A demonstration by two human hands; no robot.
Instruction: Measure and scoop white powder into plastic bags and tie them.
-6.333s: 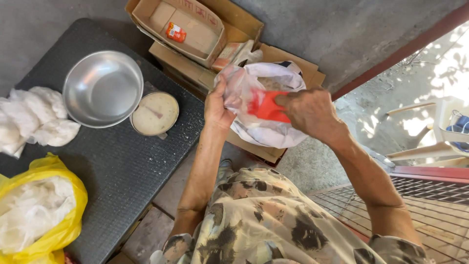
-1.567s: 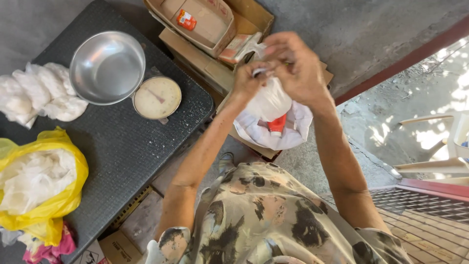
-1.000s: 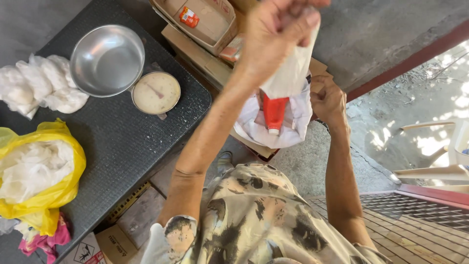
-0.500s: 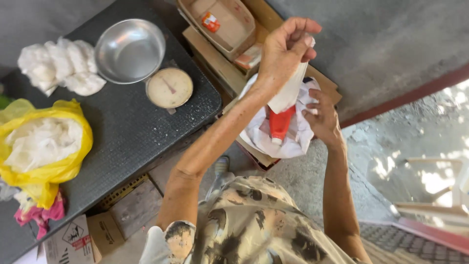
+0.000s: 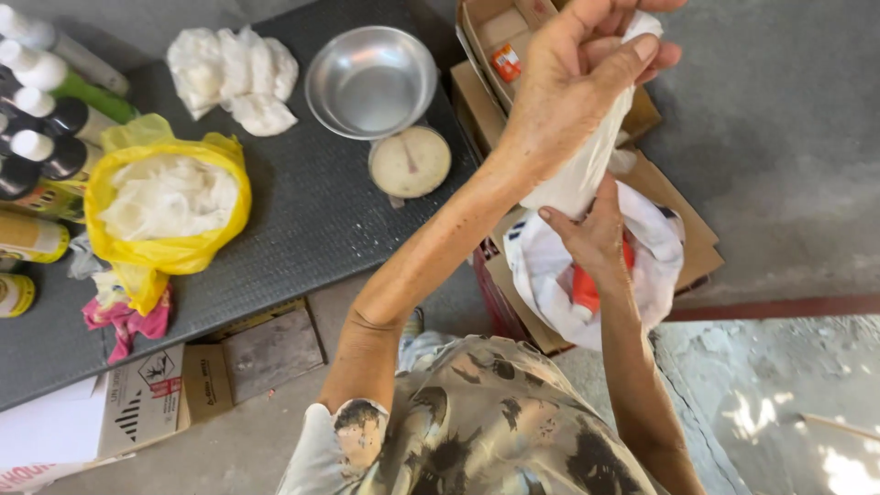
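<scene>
Left hand (image 5: pixel 577 78): raised high in the head view, fingers and thumb clamped together around the gathered neck of the white plastic bag (image 5: pixel 587 174), pulling it up into a twisted rope.
Right hand (image 5: pixel 596 238): lower down, back of the hand toward the camera, fingers curled against the twisted part of the bag just under the left hand; it seems to pinch the plastic, though the fingertips are hidden behind the bag, so I cannot tell how tightly they close.
White plastic bag: hangs between the two hands, its loose lower part spread wide over the cardboard boxes (image 5: pixel 678 229), above the edge of the dark table (image 5: pixel 302 220).
Red item (image 5: pixel 584 289): sits inside the lower part of the bag, partly covered by the right wrist; its kind is unclear.
Metal bowl (image 5: pixel 371 81): on the table, left of the hands and well apart from them, open side up.
Round dial scale (image 5: pixel 410 162): just below the bowl, near the table's edge.
Yellow bag (image 5: pixel 170 206): on the table further left, mouth open, holding white crumpled material.
White crumpled pile (image 5: pixel 234 73): beside the bowl, toward the far side of the table.
Bottles (image 5: pixel 41 119): stand in a cluster at the left edge, with white caps.
Pink cloth (image 5: pixel 124 321): lies under the yellow bag's lower end.
</scene>
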